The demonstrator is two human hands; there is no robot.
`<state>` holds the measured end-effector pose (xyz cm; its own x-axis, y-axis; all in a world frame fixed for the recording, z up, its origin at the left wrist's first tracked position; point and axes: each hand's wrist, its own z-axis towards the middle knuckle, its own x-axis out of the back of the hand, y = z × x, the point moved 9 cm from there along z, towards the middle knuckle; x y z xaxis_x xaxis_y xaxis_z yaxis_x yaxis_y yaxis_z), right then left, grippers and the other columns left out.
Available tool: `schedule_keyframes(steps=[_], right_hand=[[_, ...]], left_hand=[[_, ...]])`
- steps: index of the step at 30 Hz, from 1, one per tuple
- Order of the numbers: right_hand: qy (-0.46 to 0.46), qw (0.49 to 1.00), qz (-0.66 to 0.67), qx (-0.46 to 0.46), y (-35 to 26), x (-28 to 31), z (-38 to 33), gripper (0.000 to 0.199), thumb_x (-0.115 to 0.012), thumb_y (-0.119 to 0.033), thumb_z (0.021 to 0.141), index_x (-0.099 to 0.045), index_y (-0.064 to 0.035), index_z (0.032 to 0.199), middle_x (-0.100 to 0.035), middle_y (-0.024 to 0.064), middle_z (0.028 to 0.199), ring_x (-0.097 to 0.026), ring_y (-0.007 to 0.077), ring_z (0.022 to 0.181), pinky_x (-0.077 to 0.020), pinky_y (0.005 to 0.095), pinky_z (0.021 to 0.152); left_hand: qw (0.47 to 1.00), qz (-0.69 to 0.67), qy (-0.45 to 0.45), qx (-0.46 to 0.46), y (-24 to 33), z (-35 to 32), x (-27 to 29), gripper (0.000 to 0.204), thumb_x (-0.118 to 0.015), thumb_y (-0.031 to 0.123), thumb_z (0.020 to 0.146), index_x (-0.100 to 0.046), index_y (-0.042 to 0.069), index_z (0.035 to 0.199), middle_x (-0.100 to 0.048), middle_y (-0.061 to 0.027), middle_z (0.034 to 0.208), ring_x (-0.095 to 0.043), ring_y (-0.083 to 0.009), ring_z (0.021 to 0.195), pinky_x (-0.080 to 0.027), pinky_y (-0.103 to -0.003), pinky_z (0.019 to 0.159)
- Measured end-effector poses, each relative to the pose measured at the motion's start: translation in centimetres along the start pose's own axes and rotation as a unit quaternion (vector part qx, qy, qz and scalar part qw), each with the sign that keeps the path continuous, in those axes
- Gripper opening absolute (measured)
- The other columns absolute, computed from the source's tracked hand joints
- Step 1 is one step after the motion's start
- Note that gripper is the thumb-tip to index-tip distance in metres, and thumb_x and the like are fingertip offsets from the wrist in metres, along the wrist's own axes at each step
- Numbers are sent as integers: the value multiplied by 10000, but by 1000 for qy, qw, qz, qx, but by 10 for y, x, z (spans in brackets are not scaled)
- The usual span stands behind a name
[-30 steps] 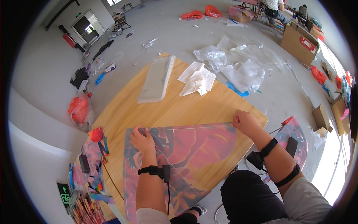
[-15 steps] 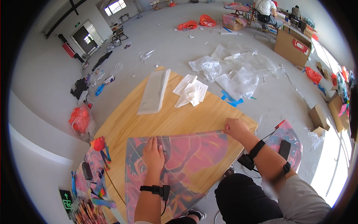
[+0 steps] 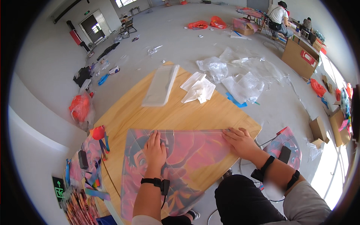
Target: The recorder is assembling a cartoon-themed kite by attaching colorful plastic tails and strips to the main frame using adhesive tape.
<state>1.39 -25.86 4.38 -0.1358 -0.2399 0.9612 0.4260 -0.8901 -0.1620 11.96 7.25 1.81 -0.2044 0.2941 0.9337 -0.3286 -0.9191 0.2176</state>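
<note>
Through the head camera, my only view, I look down on a translucent printed sheet in pinks and reds with part of a cartoon face, spread over the near part of a wooden table, its lower part reaching toward the person. The left hand lies flat on it, fingers held close together and pointing at the top edge, just right of the upper left corner. The right hand is on the upper right corner, fingers a little apart and slightly bent; I cannot tell whether they pinch the edge. Farther up the tabletop I see a stack of clear plastic sleeves and, just to its right, some crumpled white paper, both well apart from the hands. At the left, beside the table, I make out a black box on another printed piece, with ribbons near it; at the right, a second black box on a similar piece. Beyond the table, clear plastic wrapping lies on the floor, and a cardboard box stands nearer a seated co-worker.
</note>
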Motion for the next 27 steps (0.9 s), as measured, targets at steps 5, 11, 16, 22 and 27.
schedule_keyframes(steps=[5,11,16,22,27], right_hand=[[36,999,-9,-22,18,18,-10,401,-618,-151,903,-619,-104,1301,-605,47,1370,-507,246,1333,-377,495,1074],[67,963,176,-193,44,29,2,333,-576,-19,867,-640,-90,1186,-641,100,1224,-557,322,1207,-402,459,1036],[37,979,199,-11,-10,18,62,407,-596,7,828,-633,-103,1218,-637,81,1254,-570,295,1201,-416,443,1030],[-5,976,151,158,-103,-34,150,452,-611,-25,828,-616,-105,1273,-609,51,1333,-560,258,1241,-426,405,1018],[-12,973,51,224,-148,-73,204,482,-606,-79,859,-593,-108,1340,-553,25,1435,-498,262,1333,-395,431,1032]], left_hand=[[1000,3,18,18,1,5,2,496,-529,171,954,-489,95,1443,-429,-129,1555,-387,-299,1440,-279,-463,1168],[999,33,8,32,-10,0,-1,567,-526,195,954,-420,54,1492,-400,-130,1572,-358,-299,1455,-257,-460,1185],[998,33,-22,47,-5,4,-3,655,-514,233,954,-334,-13,1534,-355,-138,1602,-324,-297,1474,-232,-467,1202],[996,63,16,65,-13,0,-3,698,-505,277,943,-311,-9,1549,-293,-141,1636,-272,-311,1506,-168,-487,1236],[996,51,-37,68,-12,1,-9,696,-476,294,942,-314,6,1555,-271,-133,1648,-245,-308,1520,-145,-498,1243]])
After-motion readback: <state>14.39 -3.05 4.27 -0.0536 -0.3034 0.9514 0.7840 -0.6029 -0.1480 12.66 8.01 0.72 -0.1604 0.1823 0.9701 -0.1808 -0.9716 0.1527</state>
